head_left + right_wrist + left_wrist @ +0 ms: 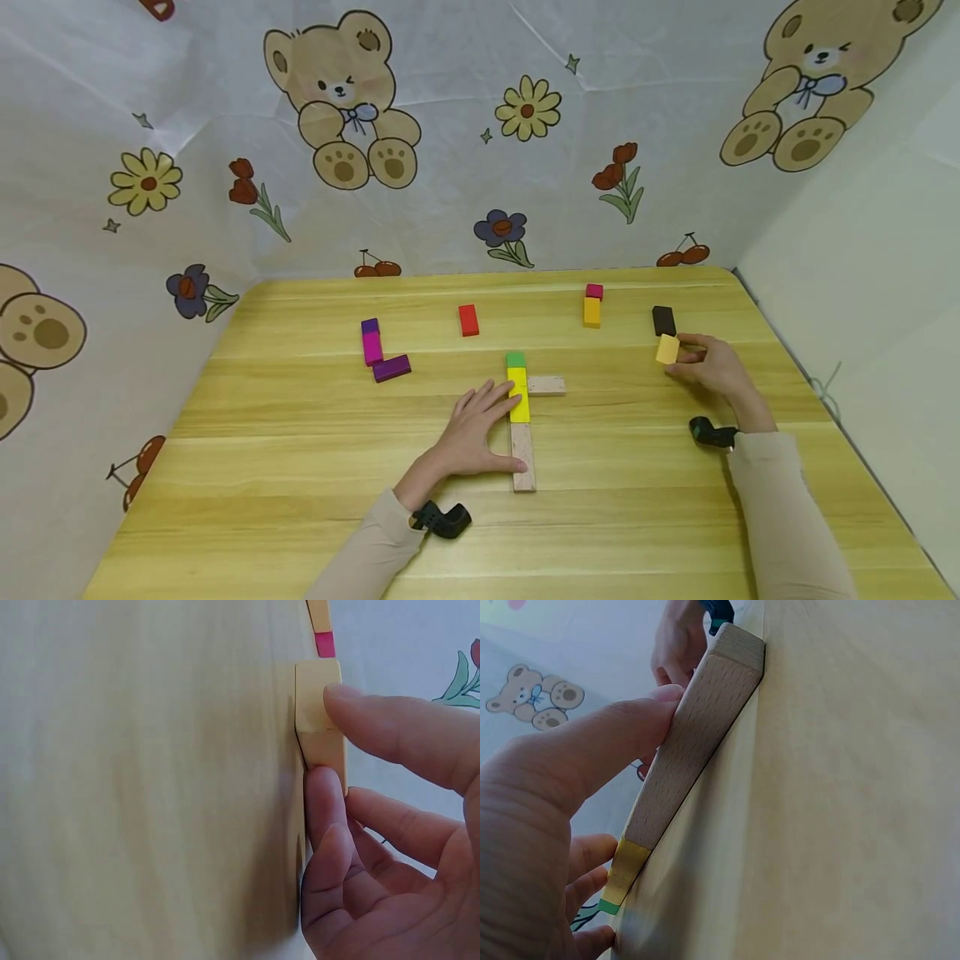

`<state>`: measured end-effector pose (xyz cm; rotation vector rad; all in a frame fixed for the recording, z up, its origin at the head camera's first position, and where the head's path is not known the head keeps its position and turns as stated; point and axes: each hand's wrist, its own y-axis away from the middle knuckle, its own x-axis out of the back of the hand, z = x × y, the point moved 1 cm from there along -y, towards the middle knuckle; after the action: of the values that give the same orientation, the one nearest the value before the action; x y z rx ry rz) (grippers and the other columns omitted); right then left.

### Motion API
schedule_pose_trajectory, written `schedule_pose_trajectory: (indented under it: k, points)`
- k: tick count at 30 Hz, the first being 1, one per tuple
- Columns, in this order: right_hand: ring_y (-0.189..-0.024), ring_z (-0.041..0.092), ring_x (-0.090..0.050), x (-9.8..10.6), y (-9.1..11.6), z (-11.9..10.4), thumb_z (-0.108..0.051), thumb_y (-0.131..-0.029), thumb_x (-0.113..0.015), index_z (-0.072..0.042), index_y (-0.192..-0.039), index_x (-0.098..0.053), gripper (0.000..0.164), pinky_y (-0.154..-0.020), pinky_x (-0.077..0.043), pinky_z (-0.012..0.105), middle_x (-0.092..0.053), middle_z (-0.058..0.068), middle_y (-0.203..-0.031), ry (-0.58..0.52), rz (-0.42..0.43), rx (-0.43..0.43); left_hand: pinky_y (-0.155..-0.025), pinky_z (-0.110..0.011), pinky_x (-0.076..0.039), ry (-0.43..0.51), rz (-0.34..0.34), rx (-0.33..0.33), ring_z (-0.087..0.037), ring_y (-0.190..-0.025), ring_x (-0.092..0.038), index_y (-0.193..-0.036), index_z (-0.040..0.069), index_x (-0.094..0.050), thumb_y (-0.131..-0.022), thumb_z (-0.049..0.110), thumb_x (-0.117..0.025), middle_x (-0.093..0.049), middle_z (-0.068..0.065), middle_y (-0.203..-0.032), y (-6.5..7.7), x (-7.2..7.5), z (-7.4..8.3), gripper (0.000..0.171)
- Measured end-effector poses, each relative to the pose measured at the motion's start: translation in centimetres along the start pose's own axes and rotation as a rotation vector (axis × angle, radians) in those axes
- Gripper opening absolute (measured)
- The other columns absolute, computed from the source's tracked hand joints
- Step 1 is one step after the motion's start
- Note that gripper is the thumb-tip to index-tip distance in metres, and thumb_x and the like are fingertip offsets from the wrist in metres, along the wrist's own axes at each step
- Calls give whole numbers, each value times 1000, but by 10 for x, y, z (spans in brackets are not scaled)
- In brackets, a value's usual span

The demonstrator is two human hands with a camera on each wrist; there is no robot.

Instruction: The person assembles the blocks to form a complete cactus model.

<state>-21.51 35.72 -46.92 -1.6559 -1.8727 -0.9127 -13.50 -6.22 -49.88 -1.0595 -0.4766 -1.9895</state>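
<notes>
Pinching a pale-yellow block (667,349) — right grip (711,369), near a black block (663,321).

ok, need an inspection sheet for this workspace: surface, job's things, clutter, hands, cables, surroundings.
Surface: wood-grain table.
Job's things: green block, yellow block, wood block in a line; second wood block right of the yellow one; pale yellow block held.
Clutter: red block, black block, orange block, crimson block, magenta block, indigo block, purple block, all unheld.
Hands: left hand touches the yellow and first wood blocks; right hand pinches the pale yellow block.
Cables: thin cord-like loop at table's right edge; can't identify.
Surroundings: white sheet printed with bears and flowers.
</notes>
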Motion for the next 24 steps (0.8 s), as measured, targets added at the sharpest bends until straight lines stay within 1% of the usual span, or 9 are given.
schedule_pose_trajectory:
  k: [4, 8, 11, 15, 19, 22, 24]
  points:
    - [-85, 5, -57, -1, 1, -1, -28, -88, -74, 9, -143, -39, 76, -68, -46, 16, -65, 28, -113, -1, 10, -2, -121, -57, -7, 2, -4, 1, -32, -152, -9, -151, 15, -38, -73, 58, -77, -20, -1, -164, 0, 1, 0, 98]
    - [-84, 3, -57, -2, 2, -1, -29, -87, -75, 9, -142, -42, 75, -66, -46, 16, -66, 27, -112, 0, 24, 8, -121, -57, -7, 2, -5, 1, -32, -152, -9, -151, 15, -38, -73, 57, -77, -21, -2, -164, 0, 1, 0, 98]
    - [-82, -1, -56, -3, 4, -3, -32, -86, -76, 9, -141, -44, 75, -67, -45, 15, -67, 27, -111, 3, 36, 16, -121, -56, -7, -3, -7, 2, -32, -152, -8, -152, 16, -38, -73, 58, -77, -20, -1, -164, 0, 1, 0, 98]
    - [-78, -8, -55, -4, 6, -12, -30, -86, -76, 8, -139, -46, 73, -69, -43, 11, -69, 26, -109, -14, 52, 39, -121, -56, -7, -7, -8, 1, -31, -153, -8, -152, 16, -37, -73, 58, -77, -20, -1, -164, -1, 0, -1, 98]
    - [-77, -14, -54, -7, 4, -22, -26, -86, -77, 8, -139, -47, 69, -68, -46, 11, -68, 27, -109, -55, 50, 74, -121, -56, -7, -4, -4, -1, -31, -153, -9, -152, 16, -38, -73, 58, -77, -21, -1, -164, -1, 0, -1, 98]
    - [-78, -13, -54, -11, 1, -30, -25, -85, -77, 6, -139, -48, 69, -68, -47, 11, -67, 28, -111, -76, 34, 87, -121, -56, -8, -8, -4, -2, -31, -153, -9, -152, 17, -38, -73, 58, -77, -21, -1, -164, -1, 0, -1, 98]
    - [-80, -10, -56, -14, -1, -36, -26, -85, -77, 6, -139, -48, 69, -69, -48, 12, -66, 28, -112, -79, 20, 97, -121, -56, -8, -10, -4, -2, -31, -152, -9, -152, 17, -38, -73, 58, -77, -21, -1, -164, -1, 0, -1, 98]
